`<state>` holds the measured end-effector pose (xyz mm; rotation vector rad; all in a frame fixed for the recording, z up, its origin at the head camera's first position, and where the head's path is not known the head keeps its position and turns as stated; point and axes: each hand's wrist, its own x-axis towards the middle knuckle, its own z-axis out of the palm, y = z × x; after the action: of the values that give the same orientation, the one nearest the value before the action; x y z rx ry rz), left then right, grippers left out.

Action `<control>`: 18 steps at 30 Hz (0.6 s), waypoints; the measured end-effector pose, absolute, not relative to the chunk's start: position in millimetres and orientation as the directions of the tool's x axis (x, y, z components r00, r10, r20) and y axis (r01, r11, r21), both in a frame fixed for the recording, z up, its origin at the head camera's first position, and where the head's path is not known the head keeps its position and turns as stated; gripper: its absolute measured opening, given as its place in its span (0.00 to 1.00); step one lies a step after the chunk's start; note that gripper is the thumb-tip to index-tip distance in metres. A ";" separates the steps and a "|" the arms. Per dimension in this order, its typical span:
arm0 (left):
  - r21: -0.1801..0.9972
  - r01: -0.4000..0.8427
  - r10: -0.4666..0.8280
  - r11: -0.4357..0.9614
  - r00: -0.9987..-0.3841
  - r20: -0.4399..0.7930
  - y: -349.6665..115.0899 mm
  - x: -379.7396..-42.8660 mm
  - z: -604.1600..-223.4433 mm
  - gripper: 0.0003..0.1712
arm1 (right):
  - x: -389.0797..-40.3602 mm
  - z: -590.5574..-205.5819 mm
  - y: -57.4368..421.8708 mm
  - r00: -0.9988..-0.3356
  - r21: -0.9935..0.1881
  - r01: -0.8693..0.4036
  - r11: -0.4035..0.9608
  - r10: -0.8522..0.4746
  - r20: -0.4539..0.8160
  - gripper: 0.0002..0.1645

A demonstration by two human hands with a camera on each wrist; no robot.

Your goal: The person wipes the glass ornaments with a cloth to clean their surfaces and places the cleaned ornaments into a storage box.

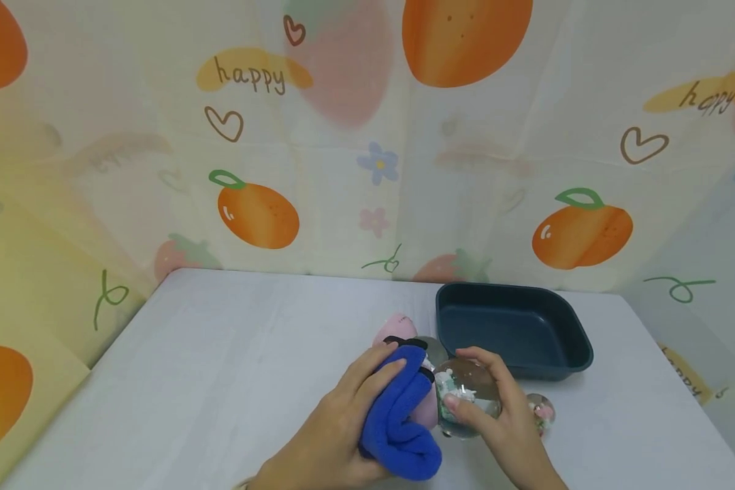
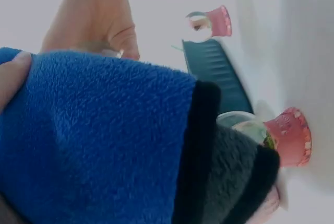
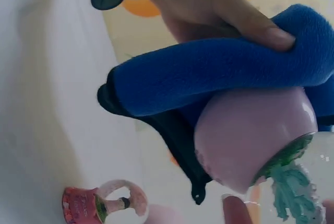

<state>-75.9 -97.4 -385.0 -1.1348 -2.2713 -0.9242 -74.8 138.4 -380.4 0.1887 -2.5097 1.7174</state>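
Note:
A snow globe with a clear ball (image 1: 480,381) and a pink base (image 3: 250,130) lies tilted on its side between my hands. My right hand (image 1: 511,425) grips the ball, thumb on the near side and fingers over the top. White and teal figures show inside the glass. My left hand (image 1: 337,415) holds a folded blue towel (image 1: 398,422) with dark edging against the pink base. The towel covers part of the base in the head view. In the right wrist view, my left thumb presses on the towel (image 3: 209,72) above the base.
A dark blue-green rectangular tray (image 1: 514,327) stands at the back right. Behind the towel is another globe with a pink part (image 1: 396,328). A small snow globe (image 1: 545,412) stands right of my right hand. A printed curtain (image 1: 343,170) hangs behind the white table (image 1: 220,354).

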 end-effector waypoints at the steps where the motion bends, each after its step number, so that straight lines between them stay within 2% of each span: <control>1: 0.374 0.812 0.519 0.447 -0.576 0.631 -96.3 -75.6 -386.6 0.60 | -74.9 -380.8 138.7 -0.989 -0.922 -0.151 0.357 -0.059 0.139 0.29; 4: 0.417 0.785 0.490 0.457 -0.614 0.619 -94.4 -75.3 -390.0 0.60 | -74.0 -381.0 139.4 -0.987 -0.931 -0.147 0.334 -0.106 0.118 0.28; 6: 0.472 0.763 0.458 0.442 -0.644 0.613 -93.9 -75.9 -391.3 0.59 | -73.1 -380.8 140.2 -0.976 -0.952 -0.166 0.256 -0.181 0.122 0.29; 8: 0.518 0.745 0.426 0.420 -0.666 0.613 -93.7 -76.8 -392.2 0.57 | -72.0 -380.4 141.6 -0.959 -0.961 -0.188 0.203 -0.250 0.135 0.34; 11: 0.558 0.728 0.384 0.398 -0.685 0.619 -93.9 -77.5 -392.7 0.52 | -70.7 -379.0 142.9 -0.940 -0.976 -0.157 0.154 -0.325 0.099 0.46; 13: 0.550 0.735 0.371 0.397 -0.677 0.636 -93.9 -77.8 -392.8 0.48 | -70.3 -379.1 142.6 -0.943 -0.965 -0.167 0.205 -0.320 0.095 0.52; 15: 0.564 0.729 0.354 0.388 -0.683 0.639 -93.6 -77.3 -392.3 0.44 | -70.2 -380.5 141.3 -0.947 -0.954 -0.178 0.241 -0.307 0.099 0.53; 18: 0.606 0.708 0.317 0.362 -0.705 0.635 -92.7 -77.6 -391.4 0.39 | -70.0 -384.6 138.9 -0.938 -0.901 -0.294 0.318 -0.279 0.208 0.53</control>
<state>-77.6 -92.7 -391.4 -0.8932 -2.2175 -1.2912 -70.0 138.9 -384.6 0.5518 -2.5392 1.7412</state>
